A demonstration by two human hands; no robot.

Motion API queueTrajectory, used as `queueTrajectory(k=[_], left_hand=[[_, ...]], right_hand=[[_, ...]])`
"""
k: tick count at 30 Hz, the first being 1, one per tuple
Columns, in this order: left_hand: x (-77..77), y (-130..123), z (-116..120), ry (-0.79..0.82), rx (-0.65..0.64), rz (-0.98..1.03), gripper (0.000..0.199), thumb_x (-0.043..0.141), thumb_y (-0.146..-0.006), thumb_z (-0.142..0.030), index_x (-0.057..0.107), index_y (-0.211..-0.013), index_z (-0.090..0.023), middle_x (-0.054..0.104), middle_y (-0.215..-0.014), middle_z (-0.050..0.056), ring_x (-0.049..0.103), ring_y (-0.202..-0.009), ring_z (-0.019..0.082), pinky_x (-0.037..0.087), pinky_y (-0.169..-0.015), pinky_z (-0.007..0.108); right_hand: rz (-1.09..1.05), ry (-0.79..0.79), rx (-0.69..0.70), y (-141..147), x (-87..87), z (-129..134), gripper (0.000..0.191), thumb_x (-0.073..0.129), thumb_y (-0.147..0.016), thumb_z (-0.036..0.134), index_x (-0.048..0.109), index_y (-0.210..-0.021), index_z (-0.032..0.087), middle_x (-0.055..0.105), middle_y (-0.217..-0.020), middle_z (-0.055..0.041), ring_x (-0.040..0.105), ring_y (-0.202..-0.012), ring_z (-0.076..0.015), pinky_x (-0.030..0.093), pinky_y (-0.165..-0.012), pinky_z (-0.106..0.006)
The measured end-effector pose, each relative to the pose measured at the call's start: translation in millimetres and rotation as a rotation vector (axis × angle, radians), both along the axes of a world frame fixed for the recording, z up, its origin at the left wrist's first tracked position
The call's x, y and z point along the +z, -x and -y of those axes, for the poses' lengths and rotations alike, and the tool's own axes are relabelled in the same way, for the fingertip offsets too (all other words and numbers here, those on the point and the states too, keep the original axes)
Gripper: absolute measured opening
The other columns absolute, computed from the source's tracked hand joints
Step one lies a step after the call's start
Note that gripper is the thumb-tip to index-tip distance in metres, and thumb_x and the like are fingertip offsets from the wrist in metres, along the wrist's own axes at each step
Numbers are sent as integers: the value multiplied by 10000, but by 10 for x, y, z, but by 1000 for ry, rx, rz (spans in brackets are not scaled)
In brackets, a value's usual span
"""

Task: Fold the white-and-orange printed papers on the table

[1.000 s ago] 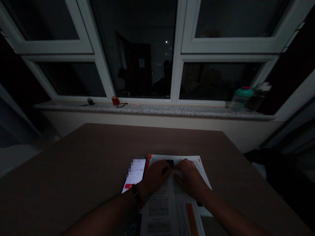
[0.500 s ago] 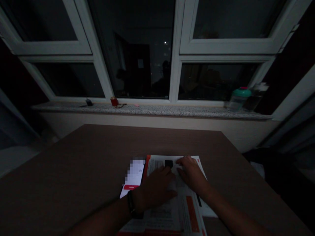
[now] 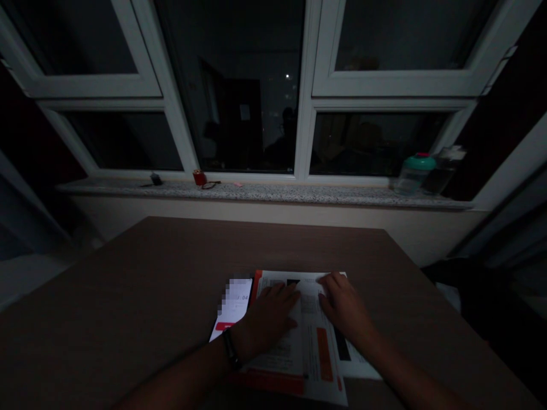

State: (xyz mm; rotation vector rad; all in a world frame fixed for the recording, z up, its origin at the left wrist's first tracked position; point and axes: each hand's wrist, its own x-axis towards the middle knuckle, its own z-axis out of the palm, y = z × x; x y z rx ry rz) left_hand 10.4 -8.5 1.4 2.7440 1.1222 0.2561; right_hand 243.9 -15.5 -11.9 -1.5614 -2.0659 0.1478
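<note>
Printed sheets (image 3: 314, 364) with orange and black blocks lie on the brown table (image 3: 192, 245), partly overlapping. My left hand (image 3: 269, 319), with a dark band on the wrist, lies flat on the left part of the sheets, fingers spread. My right hand (image 3: 342, 299) rests on their upper right part; its fingers are bent, thumb apart from them, and no held object shows. A phone (image 3: 235, 302) with a lit, partly pixelated screen lies just left of the sheets, its lower end near my left wrist.
Behind the table, a speckled sill (image 3: 265, 192) holds a small red item (image 3: 199, 177), a dark item (image 3: 155, 179), and a teal-lidded bottle (image 3: 414, 171) beside another clear container. Windows rise above it. Something dark stands right of the table.
My right hand has shifted a little to the right. My left hand has moved slightly up and left. The sheets' lower part has shifted, and more of the black block at the right shows.
</note>
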Motion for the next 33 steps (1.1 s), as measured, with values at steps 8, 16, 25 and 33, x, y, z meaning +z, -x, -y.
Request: queueTrajectory(k=[8, 16, 25, 33], left_hand=[[-84, 36, 20, -54, -5, -25, 567, 562, -953, -202, 349, -1478, -225, 344, -1556, 61, 326, -1410, 311, 310, -1128, 493], [-152, 106, 64, -120, 28, -35, 529, 459, -985, -219, 319, -1495, -196, 304, -1573, 65, 294, -1432, 280, 308, -1137, 480], [-169, 79, 66, -113, 52, 5, 541, 438, -982, -229, 309, -1508, -216, 301, -1575, 57, 297, -1430, 273, 295, -1142, 491], [-172, 82, 62, -73, 40, 14, 568, 498, -989, -393, 296, -1513, -309, 272, -1588, 51, 264, -1438, 316, 277, -1130, 548]], right_hand=[[-8, 23, 81, 16, -69, -1, 235, 533, -884, 127, 603, -1104, 169, 601, -1099, -105, 553, -1056, -273, 473, -948, -428], [-28, 8, 95, -9, -156, -64, 300, 493, -908, 115, 602, -1185, 150, 581, -1221, -129, 523, -1163, -262, 442, -1024, -411], [11, -14, -31, -77, -85, -73, 275, 447, -918, 159, 647, -1107, 163, 608, -1092, -125, 554, -1053, -274, 470, -943, -401], [-104, 5, -88, -104, -67, -105, 357, 438, -804, 69, 625, -1093, 162, 564, -1072, -109, 591, -998, -242, 489, -920, -374]])
